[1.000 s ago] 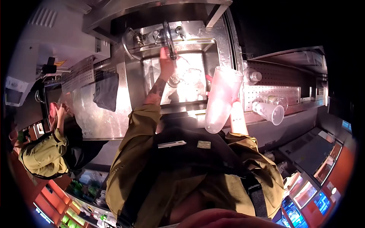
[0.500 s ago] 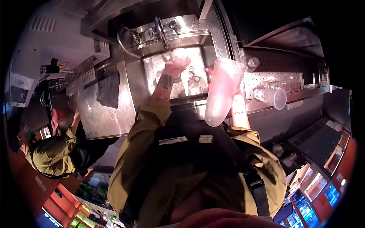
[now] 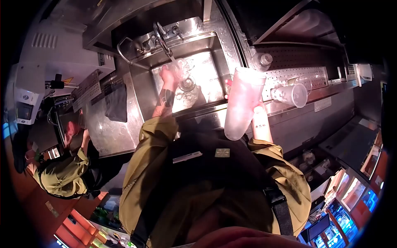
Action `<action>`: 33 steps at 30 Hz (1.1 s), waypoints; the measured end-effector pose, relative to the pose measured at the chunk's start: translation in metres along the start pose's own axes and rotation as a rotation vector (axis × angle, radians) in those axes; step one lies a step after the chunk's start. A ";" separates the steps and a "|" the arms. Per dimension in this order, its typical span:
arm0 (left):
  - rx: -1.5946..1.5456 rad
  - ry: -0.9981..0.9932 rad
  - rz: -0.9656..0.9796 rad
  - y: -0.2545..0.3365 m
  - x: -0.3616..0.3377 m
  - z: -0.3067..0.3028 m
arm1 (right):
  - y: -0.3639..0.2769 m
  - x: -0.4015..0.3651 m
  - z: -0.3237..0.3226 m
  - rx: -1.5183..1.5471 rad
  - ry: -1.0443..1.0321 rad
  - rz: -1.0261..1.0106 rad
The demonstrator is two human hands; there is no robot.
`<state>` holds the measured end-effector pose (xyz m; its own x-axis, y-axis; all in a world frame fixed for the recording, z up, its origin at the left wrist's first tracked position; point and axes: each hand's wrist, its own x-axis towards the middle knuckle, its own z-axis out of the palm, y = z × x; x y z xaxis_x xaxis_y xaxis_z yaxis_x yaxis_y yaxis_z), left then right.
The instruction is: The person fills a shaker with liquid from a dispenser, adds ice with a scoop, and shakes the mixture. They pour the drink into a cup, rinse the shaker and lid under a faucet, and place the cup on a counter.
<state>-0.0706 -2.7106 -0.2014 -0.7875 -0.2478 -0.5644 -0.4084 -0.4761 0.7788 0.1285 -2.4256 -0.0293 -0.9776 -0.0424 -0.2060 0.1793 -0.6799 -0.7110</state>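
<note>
Steel sink [image 3: 142, 80] — left hand [image 3: 167, 77] grips a glass [image 3: 182, 68] under the tap [image 3: 162, 38], right hand [image 3: 257, 110] clasps a tall plastic cup [image 3: 243, 103] beside it — wet fingers could let the glass slip and shatter.

No legible wording; only a yellow warning triangle [image 3: 66, 79] on the white machine [image 3: 53, 49] (labels too blurred).

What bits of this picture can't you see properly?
1. Head view: the right hand is mostly hidden behind the tall frosted plastic cup it grips.
2. Head view: glare in the shiny steel sink washes out the clear glassware by the left hand; its grip is unclear.
3. Head view: the co-worker's hand, far left, is dim and too small.
</note>
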 end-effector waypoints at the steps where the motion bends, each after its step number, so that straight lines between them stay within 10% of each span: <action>1: 0.199 0.110 0.155 -0.002 0.005 0.005 | -0.001 -0.001 0.000 -0.005 -0.006 -0.004; 6: 0.386 -0.186 0.352 0.010 0.024 0.012 | -0.004 -0.004 -0.004 -0.002 -0.019 -0.014; 10: 0.305 -0.599 -0.130 0.041 -0.027 0.057 | -0.011 -0.006 -0.006 -0.006 -0.030 -0.029; 19: 0.602 -0.407 0.819 0.037 -0.092 0.091 | -0.046 -0.015 -0.023 -0.026 -0.069 -0.053; 22: 0.681 -0.402 1.404 0.071 -0.102 0.102 | -0.070 -0.026 -0.029 0.014 -0.118 0.051; 29: 0.887 -0.918 1.462 0.011 -0.122 0.155 | -0.074 -0.055 -0.063 0.099 -0.147 0.094; 30: 0.838 -1.182 1.140 -0.025 -0.123 0.169 | -0.073 -0.057 -0.065 0.091 -0.123 0.083; 33: 0.863 -1.226 1.103 -0.090 -0.146 0.207 | -0.071 -0.060 -0.067 0.038 -0.028 0.041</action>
<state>-0.0147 -2.4567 -0.1331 -0.5179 0.7499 0.4117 0.6725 0.0594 0.7377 0.1818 -2.3263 -0.0115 -0.9723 -0.0907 -0.2153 0.2155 -0.7045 -0.6762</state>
